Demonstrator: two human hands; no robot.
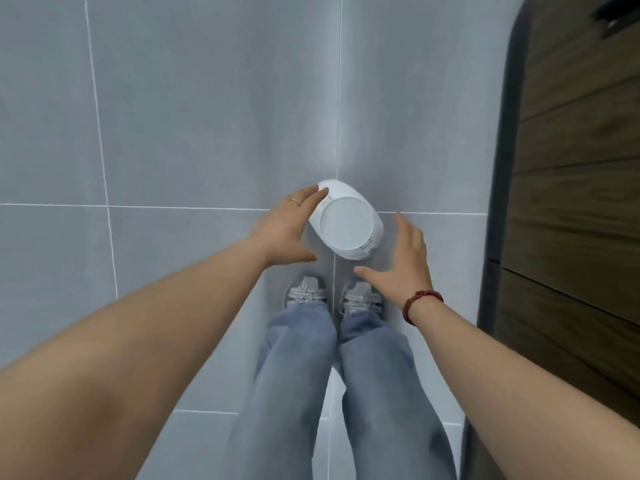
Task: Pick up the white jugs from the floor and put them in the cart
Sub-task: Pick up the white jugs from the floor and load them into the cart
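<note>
Grey tiled floor [190, 116] fills most of the view, pale grout lines crossing it. A wood-grain panel [575, 202] runs down the right edge with a dark border [498, 209] on its floor side; can't tell if it's a door or cabinet. A small dark fitting [618, 13] shows at its top corner, too cropped to identify.

Person stands looking straight down; both bare forearms reach in from the bottom corners. Legs in light blue jeans [301, 375] sit bottom centre; grey lace-up sneakers [306, 289] side by side, toes pointing at the jug.

One white jug [346, 220] stands on the floor just ahead of the toes, at a grout-line crossing, well apart from the panel. It's seen from above, with a round flat lid facing the camera and a small tab at the lid's near-right rim.

Left hand [291, 223] is spread wide, fingers straight, thumb splayed toward the shoes, gripping nothing. Its fingertips overlap the jug's far-left edge; looks like contact, can't confirm. Right hand [401, 254] is equally wide and empty, just beside the jug's right side with a sliver of floor between.

Only the two hands flank the jug.

Dark red bead bracelet [420, 304] on the right wrist; thin ring [295, 201] on a left finger.
</note>
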